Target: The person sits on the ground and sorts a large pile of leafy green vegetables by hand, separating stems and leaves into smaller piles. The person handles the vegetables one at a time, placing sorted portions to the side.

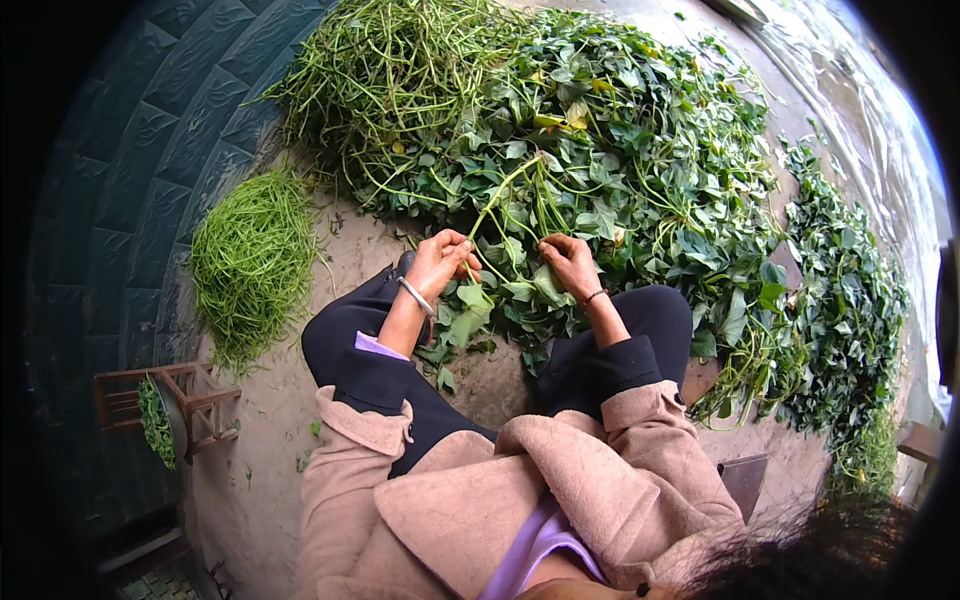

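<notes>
A branching leafy vine (pixel 492 203) is stretched up between my two hands, its pale joint pointing away from me. My left hand (pixel 445 262), with a silver bangle at the wrist, pinches one of its green stems. Leaves hang below those fingers. My right hand (pixel 571 266), wearing a dark bracelet, is closed on the other stems, with a leaf just under its fingertips. Both hands are over the near edge of a large heap of leafy vines (pixel 640 130), between my bent knees.
Long bare stems (pixel 390 70) are piled at the far left of the heap. A separate mound of thin green stems (pixel 252 265) lies on the floor to my left, near a wooden stool (pixel 200 405) by the dark tiled wall (pixel 130 200). More leafy vines (pixel 850 310) spread along the right.
</notes>
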Tool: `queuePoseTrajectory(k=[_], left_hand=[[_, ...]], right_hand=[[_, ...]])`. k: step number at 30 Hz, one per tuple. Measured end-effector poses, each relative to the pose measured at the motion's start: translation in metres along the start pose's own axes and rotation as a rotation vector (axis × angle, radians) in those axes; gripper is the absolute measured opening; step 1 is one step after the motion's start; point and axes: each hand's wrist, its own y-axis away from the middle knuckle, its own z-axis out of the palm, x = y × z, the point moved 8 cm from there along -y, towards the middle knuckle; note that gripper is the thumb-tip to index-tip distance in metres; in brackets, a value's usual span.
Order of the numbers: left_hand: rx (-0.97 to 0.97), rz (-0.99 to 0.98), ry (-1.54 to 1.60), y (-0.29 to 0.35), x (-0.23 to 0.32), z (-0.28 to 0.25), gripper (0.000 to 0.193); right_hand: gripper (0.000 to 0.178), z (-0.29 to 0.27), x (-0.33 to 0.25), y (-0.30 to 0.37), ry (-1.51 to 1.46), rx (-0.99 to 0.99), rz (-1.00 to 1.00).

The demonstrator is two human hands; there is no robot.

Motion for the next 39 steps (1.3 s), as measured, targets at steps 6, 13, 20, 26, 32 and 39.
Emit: queuePoseTrajectory(k=[6,13,20,26,32,39], left_hand=[[0.037,0.019,-0.019,-0.001,-0.006,-0.010,0.016],[0.143,0.034,-0.048,0.000,0.000,-0.021,0.014],[0.343,0.023,0.146,0.002,-0.011,-0.058,0.016],[0.414,-0.008,0.346,0.007,-0.018,-0.077,0.011],[0.219,-0.074,0.288,0.010,-0.009,-0.054,0.015],[0.011,-0.151,0.260,0.014,-0.011,-0.018,0.015]], right_hand=[[0.016,0.014,-0.001,0.007,-0.602,-0.101,0.258],[0.012,0.024,-0.021,0.013,-0.878,-0.262,0.262],[0.016,0.027,-0.034,0.018,-1.041,-0.355,0.289],[0.024,0.010,-0.027,0.016,-0.518,-0.333,0.262],[0.026,0.007,-0.026,0.018,-0.338,-0.371,0.220],[0.036,0.024,-0.030,0.012,-0.270,-0.348,0.089]])
